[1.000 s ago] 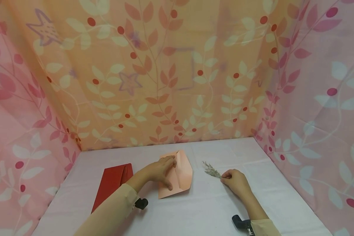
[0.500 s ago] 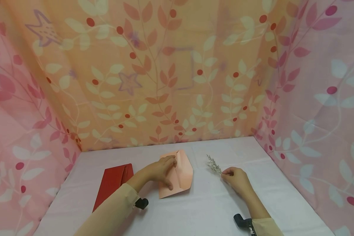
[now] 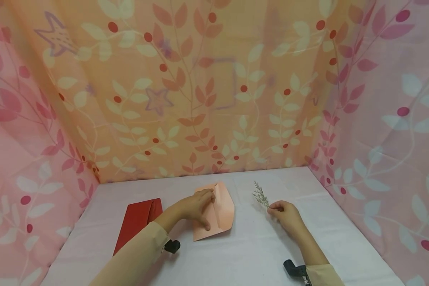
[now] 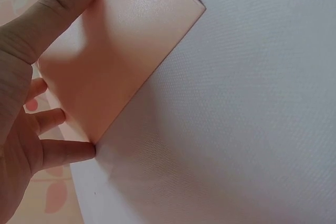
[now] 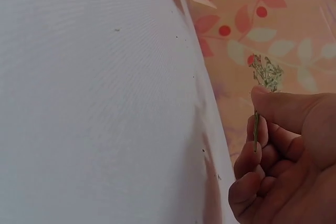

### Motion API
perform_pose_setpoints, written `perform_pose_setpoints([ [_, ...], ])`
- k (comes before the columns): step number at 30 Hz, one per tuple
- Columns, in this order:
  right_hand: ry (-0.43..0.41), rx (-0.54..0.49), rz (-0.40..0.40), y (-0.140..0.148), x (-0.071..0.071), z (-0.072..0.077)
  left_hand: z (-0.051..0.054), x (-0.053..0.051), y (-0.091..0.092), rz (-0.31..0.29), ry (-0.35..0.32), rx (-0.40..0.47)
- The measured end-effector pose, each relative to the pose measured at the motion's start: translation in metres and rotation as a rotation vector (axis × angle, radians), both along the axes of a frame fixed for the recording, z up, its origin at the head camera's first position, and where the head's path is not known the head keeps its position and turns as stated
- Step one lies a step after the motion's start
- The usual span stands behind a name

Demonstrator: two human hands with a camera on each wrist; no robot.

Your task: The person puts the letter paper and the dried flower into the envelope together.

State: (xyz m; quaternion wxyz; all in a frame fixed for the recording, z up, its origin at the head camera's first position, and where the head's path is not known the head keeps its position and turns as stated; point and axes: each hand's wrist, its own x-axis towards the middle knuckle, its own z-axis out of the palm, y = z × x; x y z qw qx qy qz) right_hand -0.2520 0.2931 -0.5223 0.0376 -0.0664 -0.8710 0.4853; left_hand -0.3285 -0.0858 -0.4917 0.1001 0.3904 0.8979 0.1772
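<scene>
My left hand (image 3: 194, 207) holds a peach paper envelope (image 3: 224, 210) on the white table. Its thumb lies across the envelope's face, and the fingers reach along the edge, as the left wrist view shows. The envelope's flap points right and stands unfolded; its near corner (image 4: 90, 129) meets the pinky. Over to the right, my right hand (image 3: 287, 217) pinches a small sprig of dried flowers (image 3: 259, 195) by its stem between thumb and forefinger. The pale, feathery head (image 5: 266, 72) of the sprig rises above the thumb, and the cut stem end shows below.
A red envelope (image 3: 131, 222) lies at the left, partly under my left forearm. The white tablecloth (image 3: 243, 258) carries a few tiny crumbs. Leaf-patterned curtains (image 3: 200, 99) enclose the table at the back and both sides.
My right hand has turned and risen slightly, so the sprig that pointed left and lay low now stands more upright. My left hand and the peach envelope stay in place.
</scene>
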Motion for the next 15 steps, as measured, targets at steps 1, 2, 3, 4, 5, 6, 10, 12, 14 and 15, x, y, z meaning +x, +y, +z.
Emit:
perform_pose_setpoints([
  [1, -0.003, -0.016, 0.005, -0.001, 0.0, 0.0, 0.001, 0.0, 0.0, 0.0, -0.005, 0.003],
  [2, -0.004, -0.028, 0.011, -0.002, 0.0, 0.001, 0.001, 0.001, 0.0, 0.0, -0.009, 0.005],
  [3, -0.002, -0.041, 0.014, -0.003, 0.0, 0.001, 0.001, 0.001, 0.0, 0.002, -0.014, 0.003],
  [4, 0.0, -0.05, 0.018, -0.004, 0.0, 0.002, 0.002, 0.002, 0.0, 0.002, -0.016, 0.001],
  [5, 0.004, -0.059, 0.024, -0.005, 0.0, 0.002, 0.002, 0.002, 0.0, 0.003, -0.018, 0.0],
  [6, 0.009, -0.071, 0.029, -0.006, 0.0, 0.003, 0.002, 0.002, 0.0, 0.003, -0.017, -0.001],
  [10, 0.004, -0.145, 0.045, -0.01, -0.002, 0.004, 0.002, 0.003, 0.0, 0.001, -0.003, -0.003],
  [12, -0.008, -0.191, 0.059, -0.013, -0.002, 0.005, 0.003, 0.003, 0.0, -0.001, 0.0, 0.001],
  [14, -0.023, -0.236, 0.073, -0.016, -0.002, 0.007, 0.003, 0.003, 0.001, 0.0, 0.001, 0.004],
  [15, -0.028, -0.253, 0.08, -0.018, -0.002, 0.007, 0.004, 0.003, 0.001, 0.0, 0.0, 0.003],
])
